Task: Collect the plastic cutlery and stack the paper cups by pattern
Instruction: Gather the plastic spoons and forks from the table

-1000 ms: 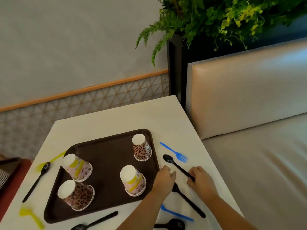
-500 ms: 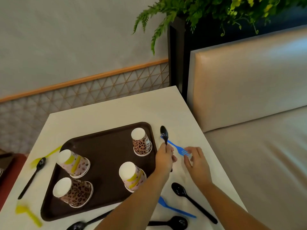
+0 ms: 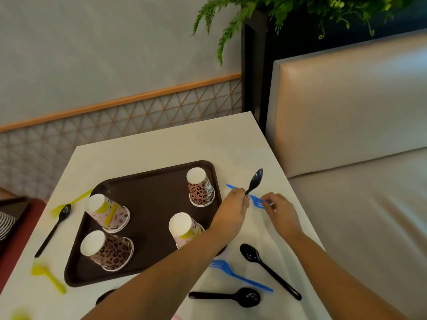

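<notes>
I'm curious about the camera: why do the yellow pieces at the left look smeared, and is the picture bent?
Head view: the yellow cutlery near the left edge is motion-blurred, and so is the blue fork at the right hand; the black spoon in the left hand stays fairly crisp. The wide lens slants the table edges. Lighting is soft, without harsh glare.

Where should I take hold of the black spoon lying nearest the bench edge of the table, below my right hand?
Judging by its pose, take the black spoon by its handle, near the thin end pointing toward you and the bench edge. It lies flat on the table, bowl toward the tray, clear of the blue fork, so the right hand could probably pinch it from above across the narrow shaft.
</notes>
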Demonstrator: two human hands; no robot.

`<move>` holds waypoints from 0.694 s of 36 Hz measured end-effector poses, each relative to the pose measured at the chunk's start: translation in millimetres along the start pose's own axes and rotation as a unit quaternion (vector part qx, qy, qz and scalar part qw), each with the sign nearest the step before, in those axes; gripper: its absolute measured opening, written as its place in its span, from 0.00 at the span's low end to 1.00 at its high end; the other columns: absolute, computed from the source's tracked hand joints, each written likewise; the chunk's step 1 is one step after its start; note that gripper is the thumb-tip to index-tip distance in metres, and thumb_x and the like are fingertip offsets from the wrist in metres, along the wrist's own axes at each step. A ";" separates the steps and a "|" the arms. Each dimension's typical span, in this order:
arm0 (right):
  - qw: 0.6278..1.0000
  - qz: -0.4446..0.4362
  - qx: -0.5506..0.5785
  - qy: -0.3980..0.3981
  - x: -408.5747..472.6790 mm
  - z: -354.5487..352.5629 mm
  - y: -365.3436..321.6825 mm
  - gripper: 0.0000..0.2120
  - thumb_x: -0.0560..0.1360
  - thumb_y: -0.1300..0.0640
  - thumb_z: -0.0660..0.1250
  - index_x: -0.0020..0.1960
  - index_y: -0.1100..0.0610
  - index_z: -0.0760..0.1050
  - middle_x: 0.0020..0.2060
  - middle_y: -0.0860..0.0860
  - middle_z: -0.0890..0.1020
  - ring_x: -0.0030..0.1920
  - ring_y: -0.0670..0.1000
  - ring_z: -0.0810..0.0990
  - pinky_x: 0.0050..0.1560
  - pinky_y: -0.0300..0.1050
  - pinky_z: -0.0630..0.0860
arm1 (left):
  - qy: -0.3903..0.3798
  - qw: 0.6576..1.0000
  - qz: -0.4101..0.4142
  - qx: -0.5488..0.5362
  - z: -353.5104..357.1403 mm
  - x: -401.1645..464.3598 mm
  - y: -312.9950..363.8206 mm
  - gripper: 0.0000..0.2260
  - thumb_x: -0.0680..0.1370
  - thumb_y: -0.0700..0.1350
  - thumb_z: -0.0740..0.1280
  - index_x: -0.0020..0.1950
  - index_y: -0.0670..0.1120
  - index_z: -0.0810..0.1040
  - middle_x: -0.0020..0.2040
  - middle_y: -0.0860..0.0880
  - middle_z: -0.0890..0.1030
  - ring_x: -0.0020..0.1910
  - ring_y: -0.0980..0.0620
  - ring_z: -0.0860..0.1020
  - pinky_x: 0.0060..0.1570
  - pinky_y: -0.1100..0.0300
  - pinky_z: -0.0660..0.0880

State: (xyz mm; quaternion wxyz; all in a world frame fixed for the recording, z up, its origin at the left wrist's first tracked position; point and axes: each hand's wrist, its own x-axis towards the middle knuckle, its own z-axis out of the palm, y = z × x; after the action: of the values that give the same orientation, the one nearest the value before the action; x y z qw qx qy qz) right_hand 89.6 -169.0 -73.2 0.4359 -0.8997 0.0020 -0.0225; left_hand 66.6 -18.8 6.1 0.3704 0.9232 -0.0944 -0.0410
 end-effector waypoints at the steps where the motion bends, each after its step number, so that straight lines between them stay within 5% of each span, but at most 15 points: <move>1: 1.000 -0.018 0.007 0.000 -2.7 -5.3 -2.9 0.05 0.75 0.63 0.64 0.49 0.58 0.78 0.43 0.52 0.78 0.40 0.50 0.75 0.39 0.32 0.67 | -0.008 0.999 0.023 0.025 -1.7 -2.1 3.6 0.12 0.83 0.40 0.53 0.56 0.34 0.72 0.53 0.38 0.74 0.52 0.43 0.73 0.54 0.56 0.68; 7: 0.998 -0.053 0.039 -0.010 -21.9 -30.8 -16.2 0.09 0.75 0.66 0.61 0.46 0.55 0.77 0.42 0.50 0.76 0.41 0.49 0.75 0.40 0.31 0.69 | 0.006 0.991 0.076 0.113 3.8 -14.5 13.2 0.16 0.83 0.42 0.53 0.68 0.37 0.67 0.63 0.39 0.74 0.61 0.41 0.73 0.63 0.53 0.66; 15: 0.991 -0.102 0.079 -0.035 -46.2 -54.2 -44.2 0.20 0.74 0.68 0.61 0.36 0.42 0.67 0.36 0.47 0.73 0.38 0.49 0.74 0.42 0.43 0.72 | -0.024 0.974 0.072 0.212 3.5 -44.1 19.9 0.13 0.84 0.46 0.50 0.58 0.39 0.68 0.48 0.41 0.78 0.46 0.41 0.76 0.43 0.55 0.62; 20: 0.985 -0.111 0.113 -0.071 -66.8 -59.0 -53.8 0.18 0.75 0.68 0.60 0.40 0.44 0.72 0.41 0.47 0.77 0.40 0.45 0.74 0.42 0.33 0.70 | -0.058 0.985 0.030 0.158 -2.0 -69.0 20.9 0.11 0.83 0.45 0.51 0.58 0.38 0.66 0.44 0.43 0.76 0.41 0.43 0.76 0.42 0.50 0.71; 25: 0.983 -0.077 0.151 -0.074 -83.8 -53.5 -51.3 0.11 0.78 0.61 0.60 0.47 0.44 0.72 0.43 0.42 0.79 0.40 0.40 0.77 0.43 0.31 0.74 | -0.053 0.993 -0.039 0.102 6.6 -89.2 16.4 0.06 0.83 0.46 0.51 0.54 0.44 0.61 0.31 0.49 0.68 0.31 0.49 0.68 0.32 0.55 0.64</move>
State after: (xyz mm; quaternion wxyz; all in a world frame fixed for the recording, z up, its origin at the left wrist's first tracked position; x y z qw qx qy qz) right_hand 2.7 -177.2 -3.0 0.5628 -0.8201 -0.1028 0.0111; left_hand -24.0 -16.6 13.2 0.2666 0.9558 -0.0810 -0.0943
